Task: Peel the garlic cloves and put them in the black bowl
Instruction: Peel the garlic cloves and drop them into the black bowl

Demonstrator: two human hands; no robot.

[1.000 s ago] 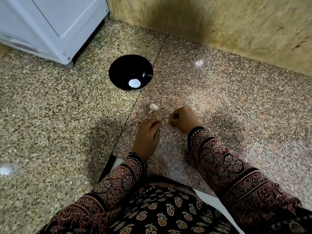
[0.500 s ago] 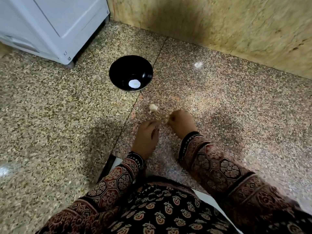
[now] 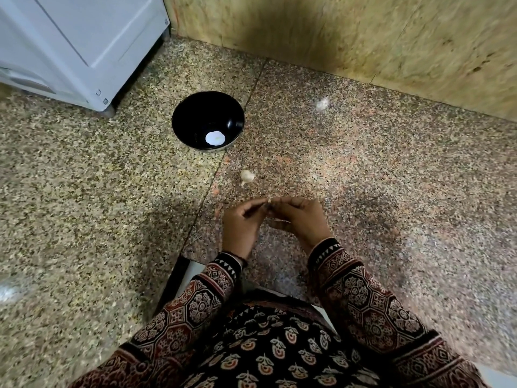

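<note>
Pale garlic clove [image 3: 269,202], likely light and slippery, pinched by left hand [image 3: 242,225] and right hand [image 3: 300,219] near black bowl [image 3: 201,107], best held by its ends.

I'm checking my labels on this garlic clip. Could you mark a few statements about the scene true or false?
1. The left hand and the right hand pinch a small pale clove between their fingers. True.
2. The loose garlic lies in the black bowl. False: it lies on the floor, between the bowl and the hands.
3. The bowl stands upright near a white appliance. True.
4. The right hand reaches into the bowl. False: it meets the left hand, apart from the bowl.
</note>
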